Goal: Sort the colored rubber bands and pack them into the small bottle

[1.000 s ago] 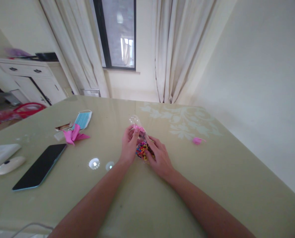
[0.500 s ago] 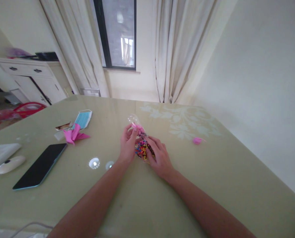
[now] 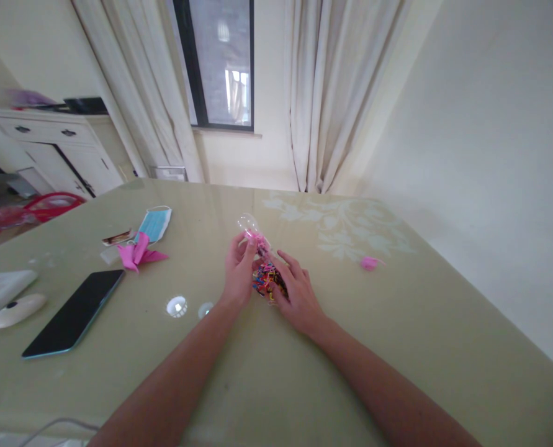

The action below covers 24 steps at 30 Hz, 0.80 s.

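My left hand (image 3: 239, 268) is closed around a small clear plastic container (image 3: 248, 222), which is tilted with its rounded end away from me. Pink and dark pieces show inside it. Close to its near end lies a pile of small multicoloured rubber bands (image 3: 263, 279), in blue, red, yellow, black and pink. My right hand (image 3: 299, 292) rests over the right side of this pile, thumb and index finger apart and touching the bands. Its fingers partly cover the pile and the container's near end.
A black-screened phone (image 3: 74, 313), a white oval mouse-like object (image 3: 19, 310), a pink folded paper (image 3: 139, 253) and a blue face mask (image 3: 155, 223) lie to the left. Two round shiny discs (image 3: 177, 306) are nearer. A small pink item (image 3: 369, 263) lies right on the glossy table (image 3: 397, 347).
My right hand's fingers have spread slightly and shifted over the rubber bands. My left hand keeps its hold on the container, almost unmoved. The whole view has shifted a little.
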{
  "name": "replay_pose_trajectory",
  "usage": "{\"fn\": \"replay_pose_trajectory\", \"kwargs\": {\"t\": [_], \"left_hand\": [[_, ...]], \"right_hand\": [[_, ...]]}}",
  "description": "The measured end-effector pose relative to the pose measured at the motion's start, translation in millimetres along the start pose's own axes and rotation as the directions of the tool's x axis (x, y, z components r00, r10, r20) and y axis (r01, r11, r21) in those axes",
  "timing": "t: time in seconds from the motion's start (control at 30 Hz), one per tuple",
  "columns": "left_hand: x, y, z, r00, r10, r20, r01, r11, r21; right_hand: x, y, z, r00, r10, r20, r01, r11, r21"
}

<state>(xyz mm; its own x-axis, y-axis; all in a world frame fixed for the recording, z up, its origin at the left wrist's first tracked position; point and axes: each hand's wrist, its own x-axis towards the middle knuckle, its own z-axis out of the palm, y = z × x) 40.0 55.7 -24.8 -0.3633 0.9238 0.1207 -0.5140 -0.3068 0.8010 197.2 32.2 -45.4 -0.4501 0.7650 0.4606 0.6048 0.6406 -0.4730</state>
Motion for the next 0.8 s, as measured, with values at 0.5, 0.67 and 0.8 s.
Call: {"fn": "replay_pose_trajectory", "kwargs": {"t": [0.5, 0.67, 0.8], "left_hand": [[-1.2, -1.9, 1.5, 0.998, -0.063, 0.007, 0.064, 0.993, -0.097], [-8.0, -5.8, 4.0, 0.991, -0.105, 0.087, 0.114, 0.989, -0.095], [-16.6, -10.8, 8.3, 0.971, -0.169, 0.166, 0.181, 0.982, -0.058]], "right_hand": [[0.0, 1.1, 2.7, 0.999, -0.017, 0.030, 0.019, 0.997, -0.072], [0.3, 0.0, 6.0, 0.999, -0.029, 0.036, 0.033, 0.991, -0.128], [1.0, -1.2, 7.0, 1.000, -0.020, 0.021, 0.022, 0.992, -0.125]]}}
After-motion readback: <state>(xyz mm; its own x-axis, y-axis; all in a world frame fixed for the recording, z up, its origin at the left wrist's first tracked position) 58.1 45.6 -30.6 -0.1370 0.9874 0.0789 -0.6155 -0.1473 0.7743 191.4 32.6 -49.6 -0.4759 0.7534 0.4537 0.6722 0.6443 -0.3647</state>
